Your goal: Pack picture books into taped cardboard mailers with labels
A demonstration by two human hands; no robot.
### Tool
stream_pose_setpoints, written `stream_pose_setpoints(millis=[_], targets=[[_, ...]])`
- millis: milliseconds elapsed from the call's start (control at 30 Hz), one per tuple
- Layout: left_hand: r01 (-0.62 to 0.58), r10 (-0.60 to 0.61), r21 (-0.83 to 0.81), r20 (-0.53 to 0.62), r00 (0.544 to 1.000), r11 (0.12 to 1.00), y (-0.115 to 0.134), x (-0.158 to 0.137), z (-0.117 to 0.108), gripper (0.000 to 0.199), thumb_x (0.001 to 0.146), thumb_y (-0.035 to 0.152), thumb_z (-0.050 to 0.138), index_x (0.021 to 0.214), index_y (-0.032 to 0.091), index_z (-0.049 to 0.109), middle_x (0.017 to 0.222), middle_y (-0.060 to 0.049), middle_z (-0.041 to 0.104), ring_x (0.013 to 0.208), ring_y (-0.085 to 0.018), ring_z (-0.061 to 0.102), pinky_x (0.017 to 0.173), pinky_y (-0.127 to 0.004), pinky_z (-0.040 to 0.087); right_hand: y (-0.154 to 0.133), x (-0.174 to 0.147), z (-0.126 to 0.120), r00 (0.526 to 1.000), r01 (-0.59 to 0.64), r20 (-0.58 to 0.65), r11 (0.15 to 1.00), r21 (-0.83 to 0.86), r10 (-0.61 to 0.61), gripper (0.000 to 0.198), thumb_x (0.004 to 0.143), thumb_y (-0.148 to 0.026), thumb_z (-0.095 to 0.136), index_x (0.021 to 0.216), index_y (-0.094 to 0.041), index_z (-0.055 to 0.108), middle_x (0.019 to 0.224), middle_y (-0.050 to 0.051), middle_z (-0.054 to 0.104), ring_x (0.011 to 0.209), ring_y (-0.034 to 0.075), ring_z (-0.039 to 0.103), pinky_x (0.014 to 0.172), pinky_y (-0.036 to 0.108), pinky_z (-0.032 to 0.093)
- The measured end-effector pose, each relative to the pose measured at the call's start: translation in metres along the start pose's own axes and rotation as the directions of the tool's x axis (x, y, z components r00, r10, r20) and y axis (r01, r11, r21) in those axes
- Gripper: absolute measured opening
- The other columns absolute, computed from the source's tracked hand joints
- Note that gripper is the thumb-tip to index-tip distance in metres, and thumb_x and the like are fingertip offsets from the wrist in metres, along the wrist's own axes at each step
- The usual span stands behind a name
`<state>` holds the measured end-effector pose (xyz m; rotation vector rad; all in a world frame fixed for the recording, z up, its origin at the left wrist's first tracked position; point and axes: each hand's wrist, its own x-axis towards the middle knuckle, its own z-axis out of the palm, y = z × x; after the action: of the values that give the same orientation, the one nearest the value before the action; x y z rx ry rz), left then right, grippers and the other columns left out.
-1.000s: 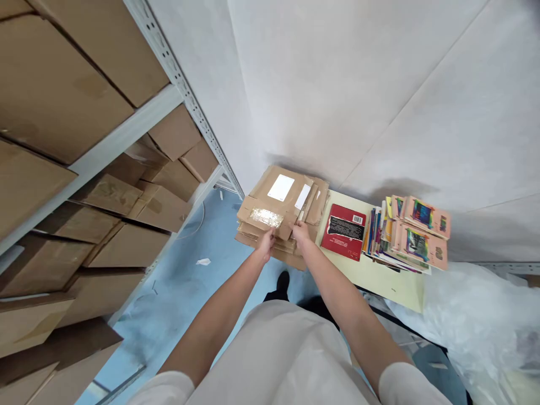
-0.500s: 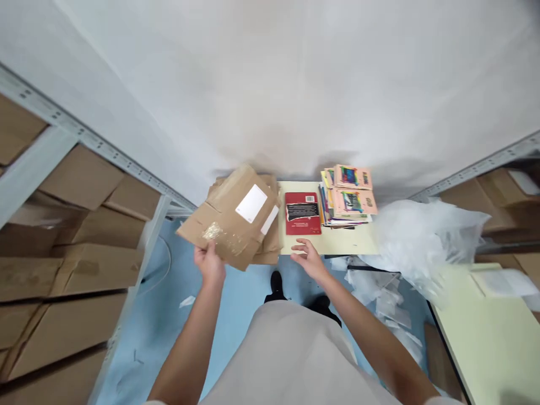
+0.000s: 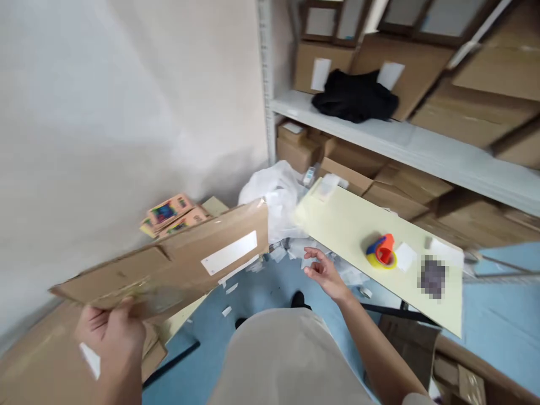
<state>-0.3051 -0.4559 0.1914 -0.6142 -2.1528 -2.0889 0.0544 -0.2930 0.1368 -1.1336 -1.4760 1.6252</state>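
My left hand (image 3: 113,334) grips the lower left edge of a flattened cardboard box (image 3: 185,261), which is tilted up and has a white label and clear tape on it. More flat cardboard (image 3: 46,343) lies below and to the left of that hand, bearing another white label. My right hand (image 3: 324,273) hovers over the floor, fingers apart and holding nothing; the near edge of the pale yellow table (image 3: 346,225) is just right of it. Behind the raised cardboard a stack of pink-covered books (image 3: 175,212) shows only in part.
A tape dispenser (image 3: 383,251) in orange, blue and yellow rests on the right table, beside white paper (image 3: 405,256) and a blurred-out item. A white plastic bag (image 3: 272,194) bulges in the corner. Shelves with cardboard boxes (image 3: 422,191) and black cloth (image 3: 354,95) line the right. Scraps litter the floor.
The view has swung to the right, bringing the right table and shelves in. My left hand has tilted the flattened cardboard box upright. The red book is now out of sight.
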Motion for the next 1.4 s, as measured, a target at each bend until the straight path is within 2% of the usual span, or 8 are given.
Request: stream_pose_setpoints(millis=[133,333,633,800,1000,1167,1333,1400], targets=[[0.015,0.025,-0.105,0.364,0.931,0.994,0.022,-0.046,0.12,0.019,0.053,0.034,0.069,0.061,0.023,0.056,0.058,0.004,0.058,0.052,-0.013,0.049,0.052,-0.03,0.046,0.002,-0.013,-0.081,0.967,0.029,-0.256,0.998,0.051,-0.015,0.064,0.067,-0.043,0.072,0.125,-0.028,0.048,0.127,0.009,0.05,0.061,0.008,0.049,0.053,0.025,0.045],[0.115,0.032,-0.146,0.743,0.668,0.983,0.033,-0.107,0.258,0.025,0.055,0.037,0.069,0.064,0.02,0.054,0.06,0.002,0.058,0.055,-0.012,0.052,0.055,-0.025,0.044,0.005,-0.014,-0.165,0.815,0.076,-0.577,0.997,0.02,-0.05,0.067,0.069,-0.042,0.071,0.129,-0.029,0.045,0.13,0.01,0.049,0.069,0.012,0.054,0.06,0.028,0.048],[0.145,0.126,-0.181,0.937,0.325,0.973,0.013,-0.144,0.397,0.024,0.063,0.038,0.069,0.07,0.021,0.054,0.07,-0.001,0.057,0.069,-0.016,0.056,0.073,-0.03,0.047,-0.01,0.007,-0.227,0.667,0.16,-0.728,0.985,-0.068,-0.159,0.027,0.081,-0.046,0.059,0.086,-0.02,0.054,0.06,-0.004,0.047,0.053,0.01,0.042,0.051,0.024,0.037],[0.101,0.273,-0.305,0.93,0.247,0.947,0.014,-0.145,0.442,0.073,0.07,0.037,0.069,0.132,0.026,0.033,0.136,-0.013,0.043,0.123,-0.026,0.047,0.102,-0.041,0.036,0.0,0.032,-0.216,0.577,0.064,-0.806,0.991,-0.119,-0.134,0.025,0.082,-0.046,0.058,0.082,-0.021,0.054,0.069,-0.002,0.051,0.063,0.012,0.047,0.061,0.027,0.041],[-0.106,0.298,-0.288,0.949,0.104,0.952,0.012,-0.149,0.457,0.081,0.069,0.044,0.073,0.137,0.025,0.034,0.152,-0.013,0.017,0.143,-0.031,0.01,0.115,-0.049,0.012,0.018,0.052,-0.195,0.442,0.036,-0.894,0.998,-0.057,-0.067,0.022,0.083,-0.045,0.056,0.086,-0.022,0.054,0.085,0.003,0.058,0.078,0.017,0.054,0.075,0.034,0.044],[0.036,0.163,-0.172,0.971,0.174,0.984,0.0,-0.141,0.504,0.083,0.071,0.051,0.069,0.14,0.025,0.028,0.152,-0.012,0.019,0.143,-0.028,0.011,0.116,-0.047,0.008,0.018,0.054,-0.186,0.508,0.051,-0.86,0.998,-0.029,-0.051,0.019,0.082,-0.042,0.059,0.086,-0.024,0.055,0.093,0.005,0.062,0.089,0.02,0.057,0.081,0.037,0.045],[-0.22,-0.066,0.033,0.987,-0.145,0.975,0.035,-0.136,0.536,0.102,0.059,0.057,0.075,0.141,0.017,0.029,0.15,-0.019,0.025,0.141,-0.037,0.016,0.114,-0.052,0.011,0.017,0.06,-0.193,0.493,0.074,-0.86,0.992,-0.104,-0.127,0.02,0.083,-0.042,0.058,0.088,-0.023,0.055,0.094,0.006,0.061,0.091,0.021,0.057,0.083,0.038,0.045],[-0.364,-0.237,0.158,0.954,-0.182,0.918,0.052,-0.143,0.527,0.111,0.06,0.061,0.072,0.145,0.015,0.017,0.153,-0.023,0.012,0.142,-0.039,0.008,0.113,-0.053,0.014,0.018,0.062,-0.195,0.5,0.101,-0.851,0.987,-0.127,-0.16,0.02,0.083,-0.042,0.058,0.089,-0.023,0.055,0.095,0.006,0.06,0.093,0.021,0.056,0.083,0.039,0.045]])
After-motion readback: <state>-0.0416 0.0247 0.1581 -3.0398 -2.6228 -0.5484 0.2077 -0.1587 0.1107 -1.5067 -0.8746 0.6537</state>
